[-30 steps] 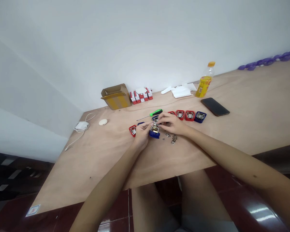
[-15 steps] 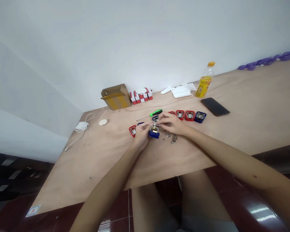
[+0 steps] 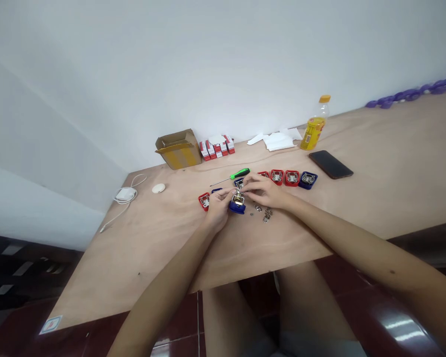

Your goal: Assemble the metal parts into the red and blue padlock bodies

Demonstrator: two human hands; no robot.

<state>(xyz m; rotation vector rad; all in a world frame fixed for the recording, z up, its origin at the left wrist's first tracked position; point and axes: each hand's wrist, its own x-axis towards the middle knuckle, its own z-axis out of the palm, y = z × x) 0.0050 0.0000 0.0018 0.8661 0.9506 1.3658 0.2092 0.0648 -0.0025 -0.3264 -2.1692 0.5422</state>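
Note:
My left hand [image 3: 219,208] is closed round the side of a blue piece with shiny metal fittings [image 3: 238,206], held just above the table with its blue end toward me. My right hand [image 3: 263,191] pinches at the top of those fittings, its fingertips close to my left thumb. A small metal part seems to be between them, mostly hidden. Behind my hands lies another blue piece [image 3: 239,183], partly covered. A red piece with metal fittings [image 3: 204,201] sits left of my left hand. Loose metal rings and links [image 3: 267,214] lie below my right wrist.
A green-handled screwdriver [image 3: 240,173] lies behind my hands. Red pieces [image 3: 292,177] and a blue one [image 3: 307,179] stand in a row to the right. Farther back are a cardboard box [image 3: 180,154], small red-white boxes [image 3: 217,150], white papers [image 3: 279,141], a bottle [image 3: 312,131] and a phone [image 3: 330,164].
Almost nothing differs. The blue piece has shifted very slightly toward me, and my right fingers have moved a little at its metal top.

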